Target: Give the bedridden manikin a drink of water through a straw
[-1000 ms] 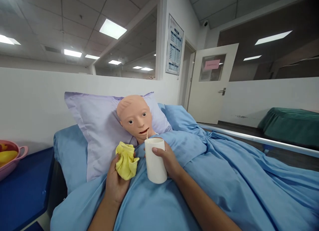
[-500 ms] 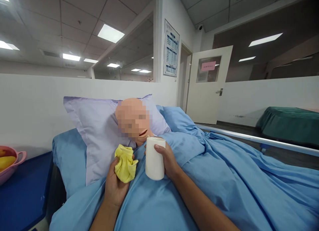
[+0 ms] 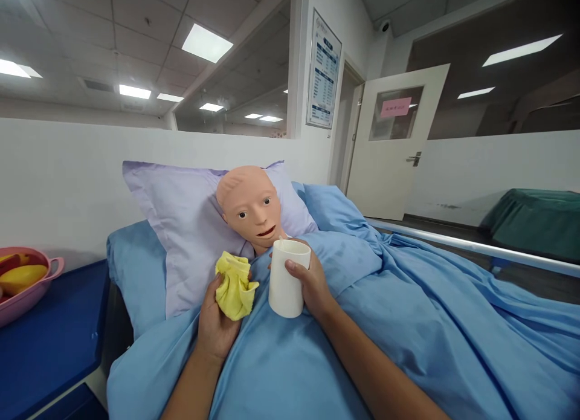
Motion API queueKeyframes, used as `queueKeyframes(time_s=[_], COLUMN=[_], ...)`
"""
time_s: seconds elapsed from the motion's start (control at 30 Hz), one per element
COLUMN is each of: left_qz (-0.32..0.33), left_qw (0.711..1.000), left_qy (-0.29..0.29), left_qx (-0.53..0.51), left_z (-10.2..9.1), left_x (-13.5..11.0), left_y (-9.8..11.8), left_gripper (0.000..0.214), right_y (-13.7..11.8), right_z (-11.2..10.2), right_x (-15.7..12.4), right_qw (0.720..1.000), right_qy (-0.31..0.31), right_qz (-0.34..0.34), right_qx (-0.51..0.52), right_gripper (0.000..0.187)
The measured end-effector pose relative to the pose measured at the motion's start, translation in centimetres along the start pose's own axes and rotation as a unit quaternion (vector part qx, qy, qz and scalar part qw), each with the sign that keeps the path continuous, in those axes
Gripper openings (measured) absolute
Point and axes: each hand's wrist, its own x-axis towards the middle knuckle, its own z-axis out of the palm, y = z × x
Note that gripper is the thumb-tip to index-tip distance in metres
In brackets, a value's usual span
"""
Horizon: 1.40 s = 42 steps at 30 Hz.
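My left hand (image 3: 216,326) is closed around a crumpled yellow cloth (image 3: 236,290), holding it above the blue blanket. A white cup (image 3: 286,281) is in my right hand (image 3: 315,287), thumb across its front and the other fingers mostly hidden behind. The cup tilts slightly, and a thin pale tip, perhaps a straw or spoon, shows at its rim. Just beyond both hands lies a mannequin's head (image 3: 247,187), resting on a lilac pillow (image 3: 181,226). The cup's rim is near the mannequin's chin; I see a gap between them.
The blue blanket (image 3: 408,323) covers the bed below the head. At left, a pink basket (image 3: 34,296) with yellow fruit-like things stands on a blue tabletop (image 3: 58,341). A bed rail (image 3: 475,248) runs along the right. Behind are a wall and an open door (image 3: 385,160).
The camera has turned slightly, so the whole scene sits further right and higher in the picture. Both hands keep their hold on the cloth and the cup, with little other movement.
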Motion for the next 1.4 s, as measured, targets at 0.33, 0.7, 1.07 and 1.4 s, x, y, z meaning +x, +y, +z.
queueKeyframes(time_s=[0.33, 0.7, 1.07, 1.4], left_qz=[0.0, -0.003, -0.003, -0.006], left_qw=[1.0, 1.0, 1.0, 1.0], left_qy=[0.007, 0.006, -0.006, 0.002], left_qx=[0.005, 0.005, -0.006, 0.001], left_z=[0.2, -0.2, -0.6, -0.5], left_x=[-0.1, -0.1, 0.1, 0.1], left_y=[0.0, 0.0, 0.0, 0.0], left_gripper=[0.03, 0.028, 0.029, 0.032], right_y=[-0.1, -0.8, -0.8, -0.9], right_z=[0.0, 0.4, 0.6, 0.7], right_x=[0.1, 0.2, -0.2, -0.4], right_qw=[1.0, 0.998, 0.999, 0.997], right_qy=[-0.005, -0.002, -0.018, -0.042], right_qz=[0.009, 0.054, 0.046, 0.059], right_qx=[-0.005, 0.023, -0.008, -0.014], right_gripper=[0.055, 0.053, 0.056, 0.053])
